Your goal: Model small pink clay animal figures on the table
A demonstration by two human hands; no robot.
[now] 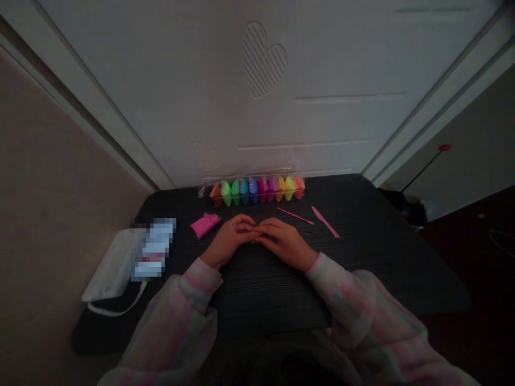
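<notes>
My left hand (235,234) and my right hand (285,241) meet over the middle of the dark table, fingertips touching. The fingers of my left hand curl inward, its thumb reaching the right fingertips. My right hand bends toward it with fingers and thumb drawn close. Anything small between the fingertips is hidden. Just left of my left hand lies a pink packet (205,225). Beyond my right hand lie a thin pink modelling stick (295,215) and a pink plastic knife (325,222).
A row of colourful clay packets (254,191) in clear plastic stands along the back edge against a white panel (322,123). At left, a blurred-out phone (155,249) with a white cable (120,312) rests beside a white case-like object (112,265). The dark table (265,300) has rounded corners.
</notes>
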